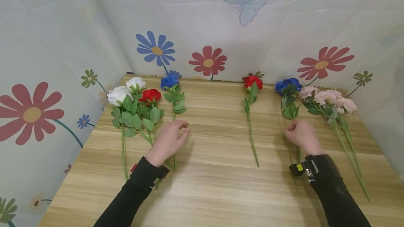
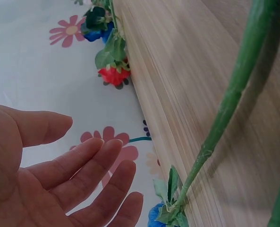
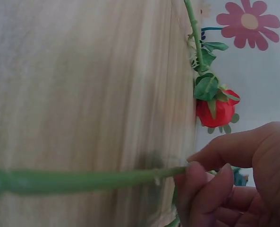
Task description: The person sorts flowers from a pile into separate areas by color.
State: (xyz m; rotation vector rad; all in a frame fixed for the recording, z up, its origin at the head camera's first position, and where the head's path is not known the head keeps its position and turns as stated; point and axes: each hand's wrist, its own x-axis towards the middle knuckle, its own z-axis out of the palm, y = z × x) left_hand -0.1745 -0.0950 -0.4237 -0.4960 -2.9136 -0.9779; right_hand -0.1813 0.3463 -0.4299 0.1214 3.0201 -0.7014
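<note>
Right hand point(image 1: 302, 136) pinches green stem point(image 3: 97, 181) of far-right blue artificial rose point(image 1: 291, 84); left hand point(image 1: 168, 141) loose, empty. Likely gripping step; next move calls for steady pinch.

Blue rose point(image 1: 292, 84) – w/ lvs point(image 1: 289, 109), grn stem point(image 3: 92, 181), pinched

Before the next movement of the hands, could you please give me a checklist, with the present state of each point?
1. Right hand grips a stem: ok, pinched between thumb and fingers.
2. Flower on that stem confirmed from the right wrist view: cannot tell, the hand hides the far end.
3. Left hand free: ok, holds nothing.
4. Middle red flower apart from both hands: ok.
5. Left red flower separate from white flowers: not ok, leaves overlap.
</note>
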